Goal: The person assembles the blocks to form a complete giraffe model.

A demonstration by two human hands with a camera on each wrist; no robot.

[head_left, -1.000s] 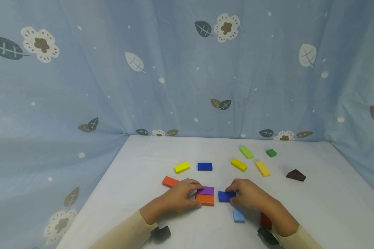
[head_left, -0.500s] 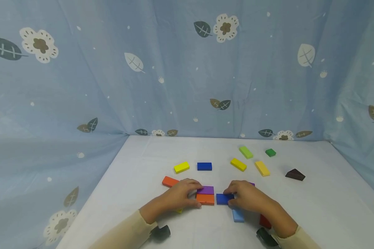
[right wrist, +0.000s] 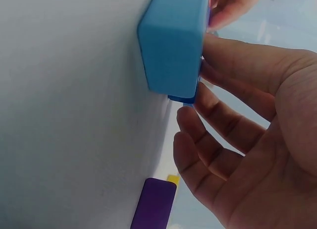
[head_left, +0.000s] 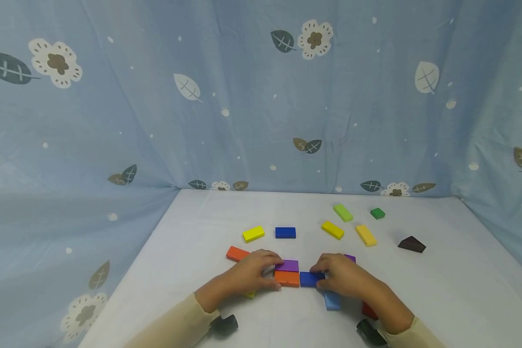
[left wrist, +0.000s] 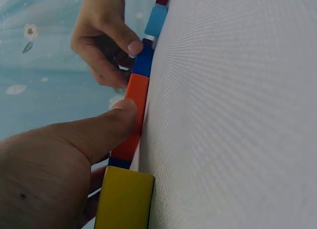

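Observation:
My left hand (head_left: 254, 271) holds the left ends of a purple block (head_left: 290, 266) and an orange block (head_left: 287, 279), which lie side by side. In the left wrist view its thumb presses the orange block's near side. From the right, my right hand (head_left: 341, 274) pinches a dark blue block (head_left: 310, 279) between thumb and fingers. The blue block's left end meets the orange block's right end in the left wrist view. Close below the right hand lies a light blue block (head_left: 332, 300), large in the right wrist view.
Behind the hands lie a yellow block (head_left: 253, 234), another blue block (head_left: 285, 233), several yellow and green blocks and a dark brown triangle (head_left: 412, 244). A red-orange block (head_left: 237, 253) is beside the left hand. A dark red block (head_left: 369, 311) is partly under the right wrist.
My right hand has slid the dark blue block left and slightly nearer, closing the gap to the orange block. A purple block behind the right hand has come into sight. My left hand stays put.

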